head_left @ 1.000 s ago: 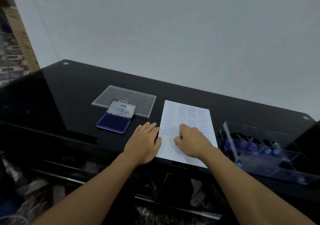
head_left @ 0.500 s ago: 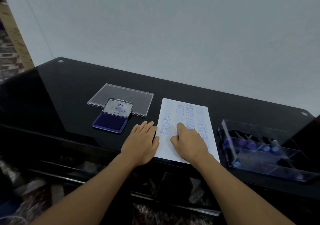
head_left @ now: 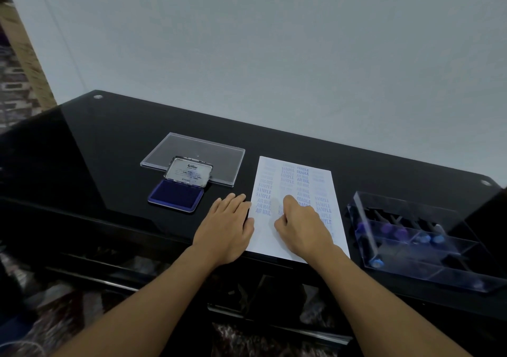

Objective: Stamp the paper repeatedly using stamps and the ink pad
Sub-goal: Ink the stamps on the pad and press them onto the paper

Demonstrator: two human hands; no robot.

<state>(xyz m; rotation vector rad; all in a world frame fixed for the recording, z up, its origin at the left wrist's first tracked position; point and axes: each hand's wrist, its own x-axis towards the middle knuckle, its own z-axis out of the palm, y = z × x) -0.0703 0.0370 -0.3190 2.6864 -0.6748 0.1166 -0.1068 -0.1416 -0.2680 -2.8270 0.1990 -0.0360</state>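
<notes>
A white paper sheet lies on the black glass table, covered with rows of blue prints reading SAMPLE, AIR MAIL and FRAGILE. My right hand rests on the middle of the sheet, fingers curled down around a stamp that they hide almost entirely. My left hand lies flat with its fingers together, its thumb side on the sheet's left edge. Left of the sheet, the blue ink pad stands open with its metal lid tipped back.
A clear plastic cover lies flat behind the ink pad. To the right of the sheet stands a clear compartment tray with several blue- and purple-tipped stamps. The table's front edge runs just below my wrists.
My right hand has shifted slightly on the sheet and its index finger now reaches further forward. My left hand has stayed at the sheet's edge.
</notes>
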